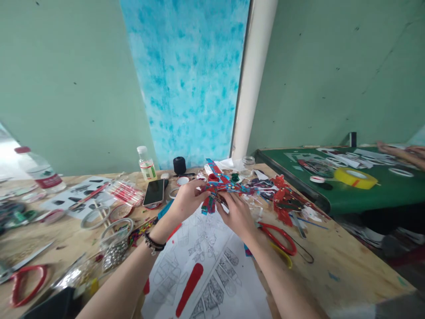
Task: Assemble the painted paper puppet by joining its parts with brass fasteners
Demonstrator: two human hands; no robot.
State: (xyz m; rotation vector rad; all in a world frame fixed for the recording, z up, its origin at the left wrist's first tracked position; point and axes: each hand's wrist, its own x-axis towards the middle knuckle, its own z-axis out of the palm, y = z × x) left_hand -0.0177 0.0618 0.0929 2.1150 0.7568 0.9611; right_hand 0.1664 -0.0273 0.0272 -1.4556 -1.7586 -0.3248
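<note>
Both my hands hold a colourful cut-out piece [223, 186], red and blue with patterned strips, just above the wooden table [345, 257]. My left hand [187, 199] pinches its left end, fingers closed on it. My right hand [236, 213] grips it from below on the right side. A beaded bracelet sits on my left wrist. Under my hands lies a white sheet with line drawings and a red shape [202, 266].
A phone [154, 192], small bottle [146, 163], black spool [179, 165], red scissors [279, 237] and red cut scraps [285, 199] lie around. Scissors, rings and beads clutter the left. Another person's hand [403, 153] works at a green table with yellow tape [356, 177].
</note>
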